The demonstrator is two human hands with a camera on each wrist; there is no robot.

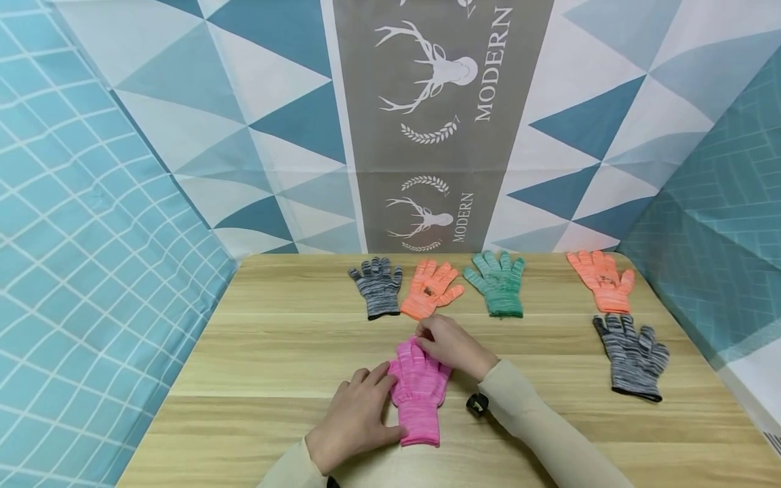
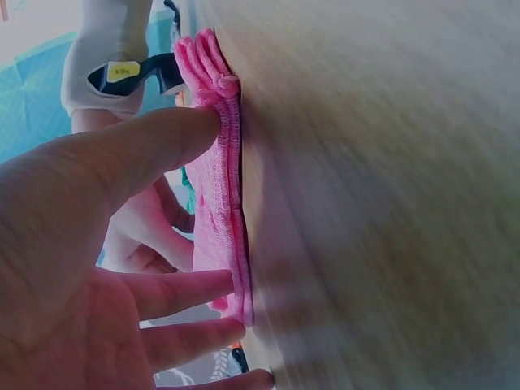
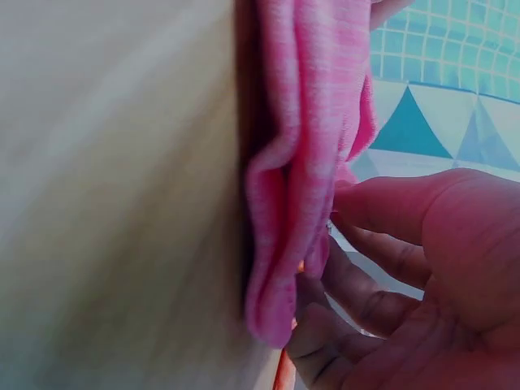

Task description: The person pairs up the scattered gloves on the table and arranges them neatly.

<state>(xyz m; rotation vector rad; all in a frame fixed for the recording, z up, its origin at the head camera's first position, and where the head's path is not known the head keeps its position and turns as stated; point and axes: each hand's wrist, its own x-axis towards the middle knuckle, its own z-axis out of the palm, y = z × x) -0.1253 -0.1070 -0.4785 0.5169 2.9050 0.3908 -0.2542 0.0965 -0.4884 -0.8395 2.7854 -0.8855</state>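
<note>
A pink knit glove (image 1: 417,400) lies on the wooden table, cuff toward me, fingers pointing away. Its edge shows several layers at the cuff in the left wrist view. My left hand (image 1: 356,413) is at its left side, thumb on the cuff (image 2: 215,65) and the other fingers extended along the edge. At the far end, my right hand (image 1: 451,344) pinches the glove's fingertips between thumb and fingers. In the right wrist view that thumb (image 3: 382,203) presses on the pink fabric (image 3: 317,106), whose finger part hangs in folds.
Behind the pink glove lie a grey striped glove (image 1: 379,290), an orange glove (image 1: 421,298) and a green glove (image 1: 502,285). Another orange glove (image 1: 604,281) and grey glove (image 1: 636,362) lie at the right. Patterned cloth walls (image 1: 293,122) border the table (image 1: 262,339).
</note>
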